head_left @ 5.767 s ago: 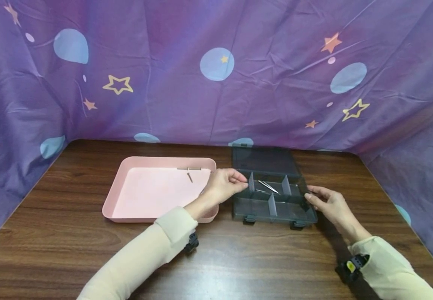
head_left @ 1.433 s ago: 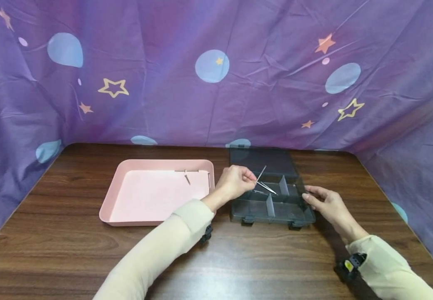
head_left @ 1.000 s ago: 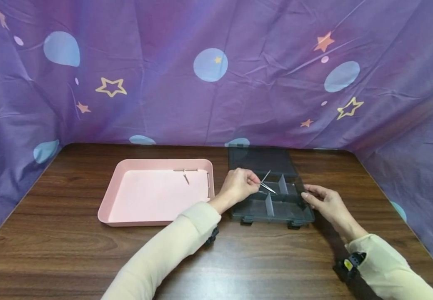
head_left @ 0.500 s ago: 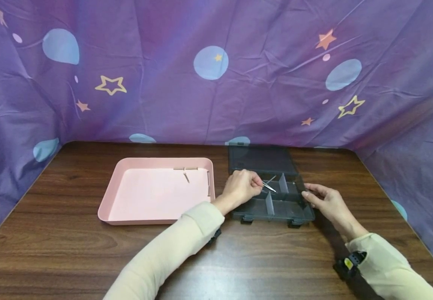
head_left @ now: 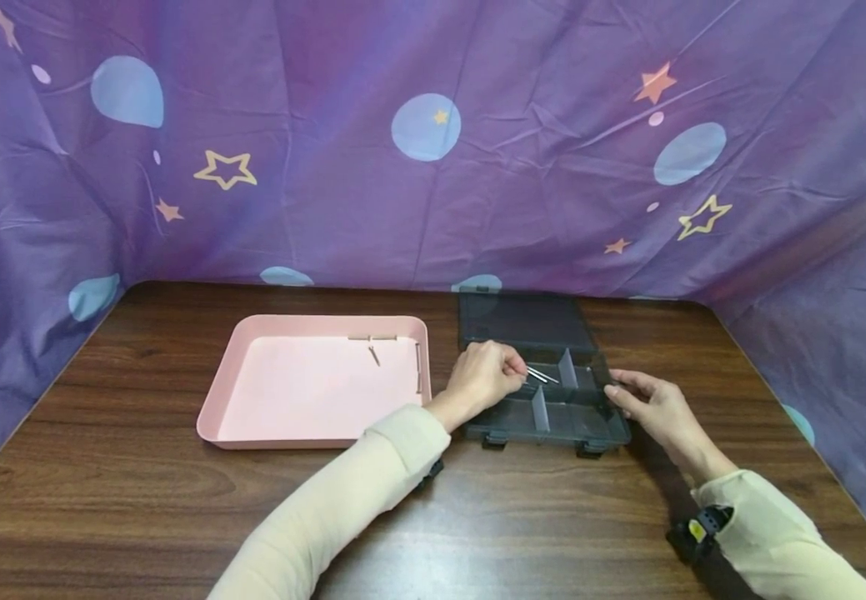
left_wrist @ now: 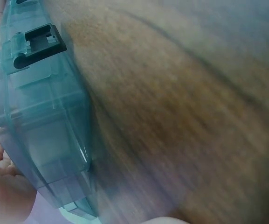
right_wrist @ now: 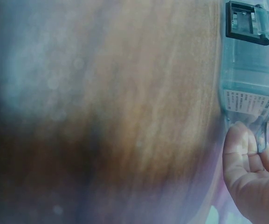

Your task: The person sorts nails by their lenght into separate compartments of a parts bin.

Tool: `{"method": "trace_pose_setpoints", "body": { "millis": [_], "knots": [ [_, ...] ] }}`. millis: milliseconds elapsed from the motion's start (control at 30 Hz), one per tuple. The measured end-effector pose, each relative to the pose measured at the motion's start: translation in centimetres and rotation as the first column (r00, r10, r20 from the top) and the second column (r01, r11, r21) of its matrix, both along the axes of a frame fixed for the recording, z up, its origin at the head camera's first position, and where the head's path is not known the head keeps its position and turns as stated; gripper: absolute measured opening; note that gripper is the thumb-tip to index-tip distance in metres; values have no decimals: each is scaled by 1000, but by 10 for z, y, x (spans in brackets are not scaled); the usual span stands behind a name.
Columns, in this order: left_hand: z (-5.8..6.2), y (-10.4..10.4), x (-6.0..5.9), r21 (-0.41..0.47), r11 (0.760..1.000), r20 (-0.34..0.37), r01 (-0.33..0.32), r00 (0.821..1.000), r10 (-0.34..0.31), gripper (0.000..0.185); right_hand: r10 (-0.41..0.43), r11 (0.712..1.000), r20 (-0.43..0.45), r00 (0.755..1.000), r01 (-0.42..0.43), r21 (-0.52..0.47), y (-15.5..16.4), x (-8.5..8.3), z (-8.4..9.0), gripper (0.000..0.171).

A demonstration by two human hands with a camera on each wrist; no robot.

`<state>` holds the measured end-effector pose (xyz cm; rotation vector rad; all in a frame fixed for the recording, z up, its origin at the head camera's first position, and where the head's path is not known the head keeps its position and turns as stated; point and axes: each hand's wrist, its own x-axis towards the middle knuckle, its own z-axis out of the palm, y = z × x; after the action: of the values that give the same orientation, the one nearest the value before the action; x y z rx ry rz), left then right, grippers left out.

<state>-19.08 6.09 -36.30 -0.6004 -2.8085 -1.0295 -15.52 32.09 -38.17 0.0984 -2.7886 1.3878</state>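
Observation:
A dark see-through compartment box (head_left: 553, 421) stands open on the wooden table, its lid (head_left: 526, 321) lying flat behind it. My left hand (head_left: 517, 372) hovers over the back middle compartment and pinches a thin metal pin (head_left: 543, 376) by its end, low and nearly flat beside another pin there. My right hand (head_left: 620, 396) grips the box's right wall; in the right wrist view its fingers (right_wrist: 246, 163) pinch the box's (right_wrist: 251, 70) corner. The left wrist view shows the box's front wall (left_wrist: 41, 116) and a latch (left_wrist: 36, 42).
A pink tray (head_left: 312, 320) sits left of the box with a few thin pins (head_left: 375, 354) near its back and right side. Purple star-patterned cloth (head_left: 433, 167) walls the table at the back and both sides. Bare wood table (head_left: 140, 500) lies in front.
My left hand carried a pin from the tray side to the box, then lowered it from tilted up to nearly flat in the back middle compartment. The right hand stayed on the box.

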Motion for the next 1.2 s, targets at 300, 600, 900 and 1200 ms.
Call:
{"method": "trace_pose_setpoints", "body": {
  "millis": [300, 600, 900, 1200],
  "knots": [
    [0, -5, 3, 76, 996, 42, 36, 998, -39, 4, 8, 1000, -6, 1000, -8, -18, -1, 2, -3, 46],
    [13, -28, 9, 218, 976, 120, 29, 991, -57, 5, 14, 1000, 26, 1000, -14, -5, 0, 2, -1, 51],
    [17, -68, 4, 342, 936, 222, -87, 975, 10, 10, 25, 1000, 18, 1000, -25, -16, 1, 1, 1, 50],
    [5, -102, -6, 300, 902, 380, -310, 906, 185, 15, 27, 1000, 6, 1000, -26, -16, 3, -2, -1, 49]
  ]
}}
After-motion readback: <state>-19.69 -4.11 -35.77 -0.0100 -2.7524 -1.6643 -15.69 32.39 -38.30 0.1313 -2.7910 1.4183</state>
